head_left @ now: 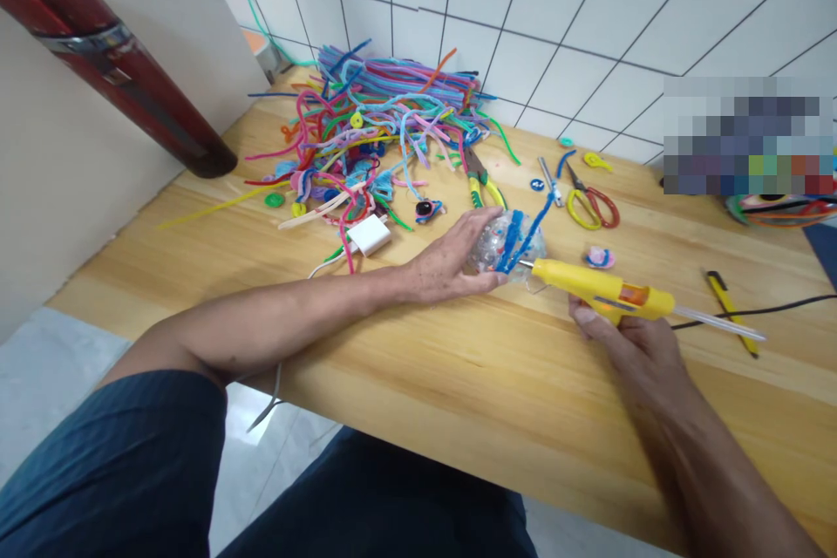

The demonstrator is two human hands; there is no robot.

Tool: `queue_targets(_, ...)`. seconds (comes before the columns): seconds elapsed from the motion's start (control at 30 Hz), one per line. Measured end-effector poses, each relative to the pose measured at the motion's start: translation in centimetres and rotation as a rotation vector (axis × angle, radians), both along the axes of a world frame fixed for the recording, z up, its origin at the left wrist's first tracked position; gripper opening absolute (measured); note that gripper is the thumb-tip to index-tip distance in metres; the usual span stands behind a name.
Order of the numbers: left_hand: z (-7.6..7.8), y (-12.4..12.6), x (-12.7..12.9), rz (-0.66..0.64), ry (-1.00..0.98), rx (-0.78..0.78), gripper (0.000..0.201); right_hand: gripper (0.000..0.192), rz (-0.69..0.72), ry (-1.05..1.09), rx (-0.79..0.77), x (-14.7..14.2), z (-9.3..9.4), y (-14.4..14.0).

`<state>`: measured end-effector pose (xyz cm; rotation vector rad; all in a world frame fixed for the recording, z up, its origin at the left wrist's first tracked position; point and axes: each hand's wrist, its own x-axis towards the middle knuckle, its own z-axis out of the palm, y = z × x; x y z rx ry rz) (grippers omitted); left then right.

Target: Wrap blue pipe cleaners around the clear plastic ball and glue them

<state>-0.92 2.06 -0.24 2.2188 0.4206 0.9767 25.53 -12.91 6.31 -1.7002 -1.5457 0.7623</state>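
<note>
Between desk (pixel 418 375) edges, clamping ball (pixel 490 241) in left grip (pixel 448 265), glue gun (pixel 579 277) in right grip (pixel 624 344); probably gluing blue strip (pixel 512 239), pressing next.

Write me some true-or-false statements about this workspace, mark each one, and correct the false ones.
1. The right hand holds a yellow glue gun. True.
2. The left hand holds nothing. False: it grasps a clear round object.
3. The scissors have one yellow handle loop and one red. True.
4. The red flask stands to the right of the heap of pipe cleaners. False: it stands to the left of the heap.
5. The glue gun's nozzle points away from the clear round object. False: it points at it, beside the blue strips.
</note>
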Motion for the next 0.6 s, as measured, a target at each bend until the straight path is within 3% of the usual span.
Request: queue_targets(0.6, -0.58, 0.08, 0.22, 0.004, -0.027, 0.02, 0.094, 0.028, -0.048, 0.031, -0.017, -0.18, -0.33, 0.01)
